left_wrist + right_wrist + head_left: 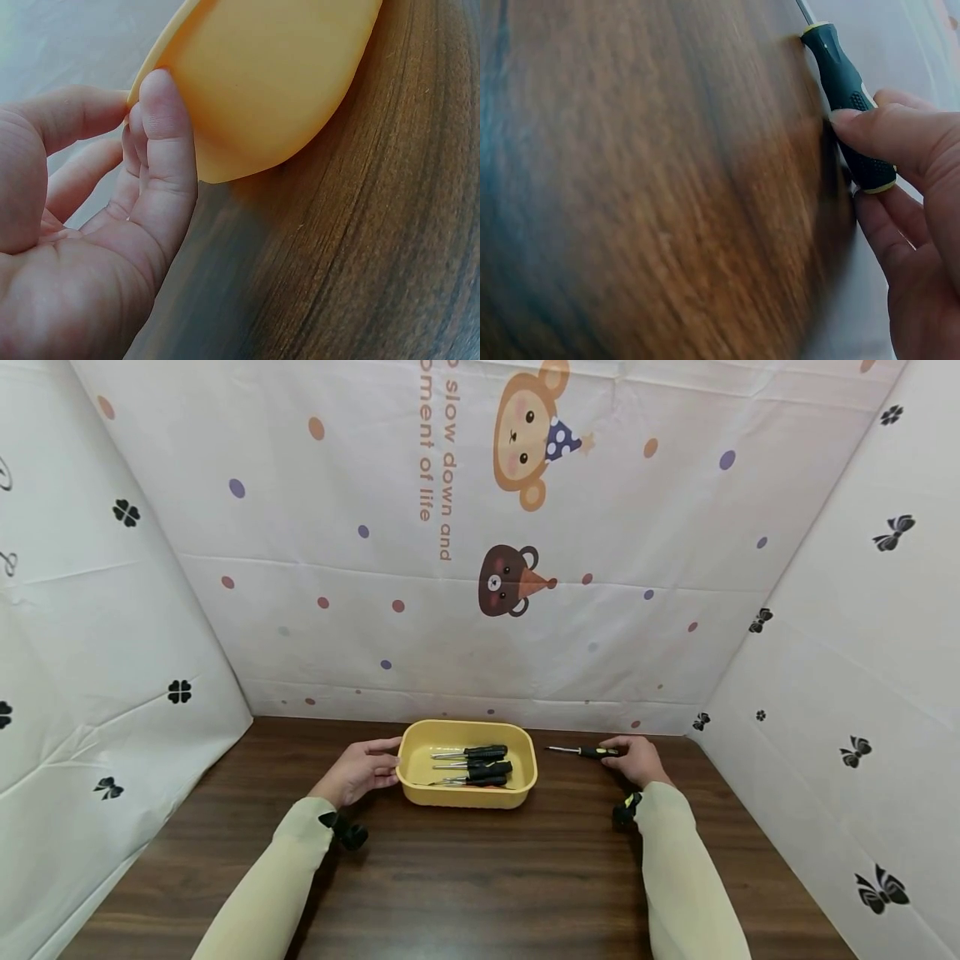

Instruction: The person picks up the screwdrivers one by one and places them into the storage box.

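Observation:
A yellow plastic bin (465, 797) stands on the table. Several screwdrivers (487, 769) with dark handles lie in it, their shafts toward the left. At the bin's left end, my left hand (363, 770) holds the rim, with its fingers (166, 127) against the outer wall and the thumb at the edge. To the right of the bin, my right hand (634, 762) pinches the handle end of a screwdriver (840, 75) with a dark green and yellow grip. That screwdriver's shaft points left toward the bin. Whether it touches the table I cannot tell.
The brown wooden table (495, 868) meets a printed cloth backdrop (420, 635) right behind the bin. More cloth hangs at the left and right sides. Dark wrist-worn devices (351, 833) sit on both wrists.

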{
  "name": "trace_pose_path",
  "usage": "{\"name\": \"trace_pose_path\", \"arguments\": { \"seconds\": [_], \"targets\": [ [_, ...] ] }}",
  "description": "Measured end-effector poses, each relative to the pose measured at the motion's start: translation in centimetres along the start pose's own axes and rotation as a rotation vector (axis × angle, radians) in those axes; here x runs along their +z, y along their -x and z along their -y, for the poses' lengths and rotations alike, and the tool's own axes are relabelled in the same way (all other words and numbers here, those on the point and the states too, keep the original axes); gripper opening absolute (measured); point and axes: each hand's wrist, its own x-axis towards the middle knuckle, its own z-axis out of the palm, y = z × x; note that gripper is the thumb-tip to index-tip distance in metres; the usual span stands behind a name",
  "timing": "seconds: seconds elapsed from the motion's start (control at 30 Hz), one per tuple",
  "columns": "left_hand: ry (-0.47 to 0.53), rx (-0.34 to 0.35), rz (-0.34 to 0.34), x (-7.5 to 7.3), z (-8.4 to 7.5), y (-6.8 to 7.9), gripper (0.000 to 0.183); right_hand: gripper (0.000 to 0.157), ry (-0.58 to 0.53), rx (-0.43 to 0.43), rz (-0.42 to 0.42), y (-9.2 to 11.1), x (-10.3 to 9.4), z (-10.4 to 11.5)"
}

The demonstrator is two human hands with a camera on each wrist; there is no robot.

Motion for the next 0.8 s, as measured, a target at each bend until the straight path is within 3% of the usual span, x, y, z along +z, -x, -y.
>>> {"name": "trace_pose_path", "arguments": {
  "seconds": [0.5,0.8],
  "targets": [
    [0.014,0.001,0.005,0.0,0.1,0.0,0.058,0.032,-0.009,-0.008,-0.017,0.6,-0.3,-0.6],
    [0.011,0.003,0.011,0.0,0.0,0.2,0.058,0.039,-0.100,0.024,-0.038,1.6,-0.7,0.3]
  ]
}}
